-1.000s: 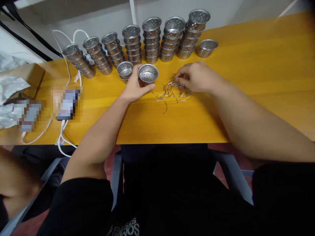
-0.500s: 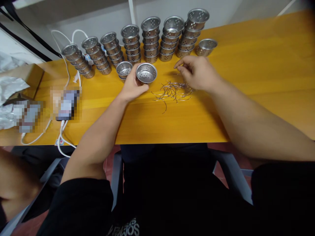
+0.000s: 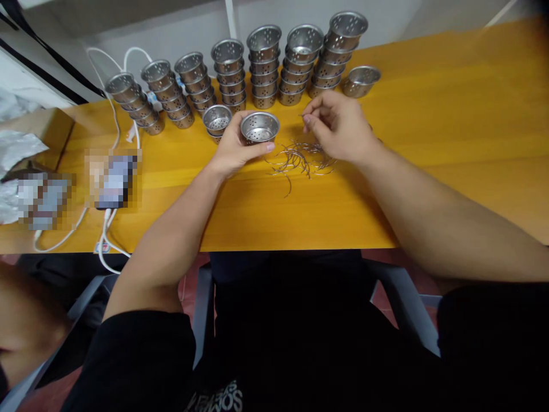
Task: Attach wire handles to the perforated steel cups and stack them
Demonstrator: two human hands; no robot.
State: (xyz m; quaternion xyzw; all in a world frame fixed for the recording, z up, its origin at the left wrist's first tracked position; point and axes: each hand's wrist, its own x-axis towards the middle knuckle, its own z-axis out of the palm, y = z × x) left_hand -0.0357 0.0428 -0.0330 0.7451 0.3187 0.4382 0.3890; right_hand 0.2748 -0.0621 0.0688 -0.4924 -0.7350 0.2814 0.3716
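Note:
My left hand (image 3: 235, 147) is wrapped round a perforated metal strainer cup (image 3: 259, 135), its open mouth tilted up toward me. To its right, my right hand (image 3: 337, 126) is closed in a pinch, and the tip of a thin wire (image 3: 301, 115) pokes out from the fingertips; most of that wire is hidden. Below the right hand, a loose heap of curved wires (image 3: 295, 159) lies on the table, partly covered by the hand. Just left of the held cup stand other strainer cups (image 3: 217, 120), stacked.
Several tall stacks of strainer cups (image 3: 265, 68) line the back of the wooden table (image 3: 450, 137). A single cup (image 3: 361, 82) stands at their right end. On the left are a phone (image 3: 116, 182) with white cables, a box (image 3: 51, 134) and plastic wrapping. Another person's limb (image 3: 30, 320) shows lower left.
The held cup has shifted slightly right and tilted, with my left thumb now stretched along its front. My right hand has turned a little, showing the wire tip at its fingers.

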